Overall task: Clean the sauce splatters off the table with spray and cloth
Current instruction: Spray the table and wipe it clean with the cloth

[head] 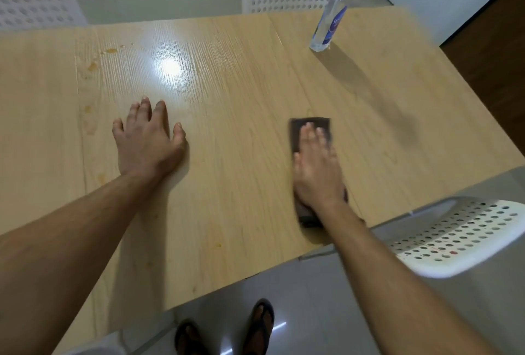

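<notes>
Progress: wiping is underway on the right half of the table (241, 93), which looks free of marks.
Remaining: orange sauce spots (92, 66) dot the left side, far and near; I judge most of the job is left.
Right hand (316, 168): fingers flat, pressing the dark cloth (309, 124).
Left hand (149, 139): spread flat on bare wood.
Spray bottle (331, 18): far right, upright, untouched.
Obscured: bottle top cut off; cloth's near end is under the wrist; right hand blurred.
</notes>
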